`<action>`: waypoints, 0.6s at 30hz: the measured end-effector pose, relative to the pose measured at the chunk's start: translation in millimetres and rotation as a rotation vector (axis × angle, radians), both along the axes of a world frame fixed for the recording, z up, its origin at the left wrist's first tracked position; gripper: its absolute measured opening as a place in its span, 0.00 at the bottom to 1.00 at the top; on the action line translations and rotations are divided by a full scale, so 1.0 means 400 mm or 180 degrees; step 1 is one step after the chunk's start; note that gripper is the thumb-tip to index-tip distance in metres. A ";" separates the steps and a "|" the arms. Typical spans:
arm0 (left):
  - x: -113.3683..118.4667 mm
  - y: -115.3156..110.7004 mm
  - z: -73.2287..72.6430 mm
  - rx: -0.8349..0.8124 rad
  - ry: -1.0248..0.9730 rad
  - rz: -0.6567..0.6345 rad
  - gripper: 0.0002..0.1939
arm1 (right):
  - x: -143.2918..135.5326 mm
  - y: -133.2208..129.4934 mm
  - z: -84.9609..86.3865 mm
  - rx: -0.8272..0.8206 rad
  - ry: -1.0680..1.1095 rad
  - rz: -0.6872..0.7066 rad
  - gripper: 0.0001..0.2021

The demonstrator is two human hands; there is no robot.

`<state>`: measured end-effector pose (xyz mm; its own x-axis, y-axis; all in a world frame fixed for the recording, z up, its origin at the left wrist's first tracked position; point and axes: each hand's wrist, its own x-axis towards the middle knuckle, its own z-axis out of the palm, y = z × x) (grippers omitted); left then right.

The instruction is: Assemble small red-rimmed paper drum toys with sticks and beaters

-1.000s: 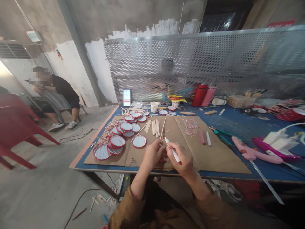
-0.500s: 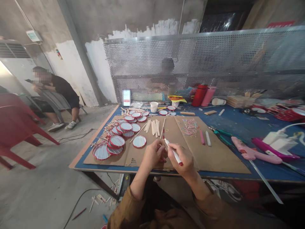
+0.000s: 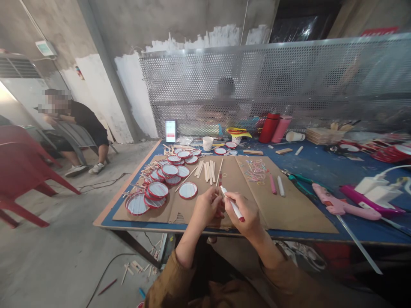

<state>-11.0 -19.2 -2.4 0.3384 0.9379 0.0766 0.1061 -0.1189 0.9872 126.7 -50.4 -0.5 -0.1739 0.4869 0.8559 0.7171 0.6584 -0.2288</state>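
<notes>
Gripping white marker (image 3: 236,210) — right hand (image 3: 246,211) closed round its barrel, tip by the red-banded stick (image 3: 220,179), contact too small to tell. Left hand (image 3: 207,206) pinches the stick's near end. Both over the cardboard (image 3: 282,211) — red-rimmed discs (image 3: 158,190) off to the left, loose flat sticks (image 3: 209,172) just beyond.

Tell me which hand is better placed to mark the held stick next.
Likely the right hand: it grips the marker, which points toward the held stick, while the left hand holds that stick.
</notes>
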 end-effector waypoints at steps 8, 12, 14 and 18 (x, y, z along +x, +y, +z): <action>0.001 -0.001 0.000 0.0071 0.0063 0.0101 0.06 | -0.003 -0.005 0.007 -0.0032 -0.0011 0.0044 0.07; 0.001 0.000 -0.001 0.0026 0.0003 0.0068 0.06 | -0.001 -0.004 0.004 0.0012 0.0014 -0.0042 0.07; 0.001 0.000 -0.002 0.0062 -0.0014 0.0072 0.06 | -0.001 -0.004 0.002 0.0032 -0.0002 -0.0020 0.07; 0.001 -0.001 0.000 0.0069 0.0008 0.0090 0.07 | -0.002 -0.003 0.002 0.0010 -0.0063 0.0027 0.07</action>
<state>-10.6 -19.5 -2.4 0.3121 0.9452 0.0961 0.1122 -0.1371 0.9842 125.8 -51.5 0.3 -0.1949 0.4826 0.8539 0.7159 0.6651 -0.2125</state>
